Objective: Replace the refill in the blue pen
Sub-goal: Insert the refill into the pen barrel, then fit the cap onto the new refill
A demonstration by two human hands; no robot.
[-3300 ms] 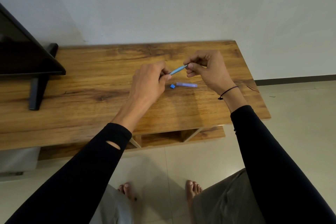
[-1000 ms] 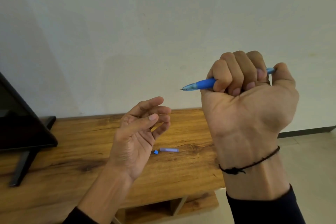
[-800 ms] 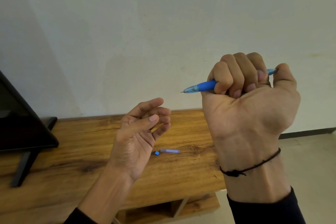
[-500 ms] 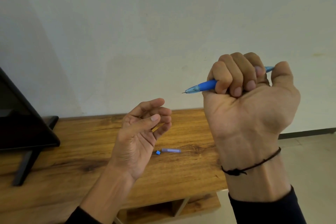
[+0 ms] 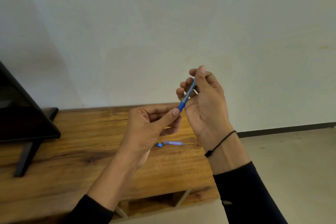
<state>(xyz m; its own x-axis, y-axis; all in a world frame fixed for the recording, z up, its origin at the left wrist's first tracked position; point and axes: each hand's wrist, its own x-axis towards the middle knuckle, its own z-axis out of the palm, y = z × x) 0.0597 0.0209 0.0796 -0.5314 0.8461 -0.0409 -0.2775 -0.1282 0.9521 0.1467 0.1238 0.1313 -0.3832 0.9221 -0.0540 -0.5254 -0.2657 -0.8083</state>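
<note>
Your right hand's fingers are curled around the upper barrel of the slim blue plastic pen, which you hold tilted in the air above the wooden tabletop, its darker blue grip end pointing down and to your left. Your left hand pinches that lower end between thumb and forefinger — the tip itself is hidden under them.

You look to be at the nose of the pen, either unscrewing it to free the old refill or closing it up; which one cannot be told from here. The next move calls for a steady right-hand hold while the left twists in line with the barrel, not across it.

By count: one pen, in hand; one small blue cap-like piece and one pale lilac translucent tube, lying just beside each other on the tabletop below your hands — no separate refill shows.
</note>
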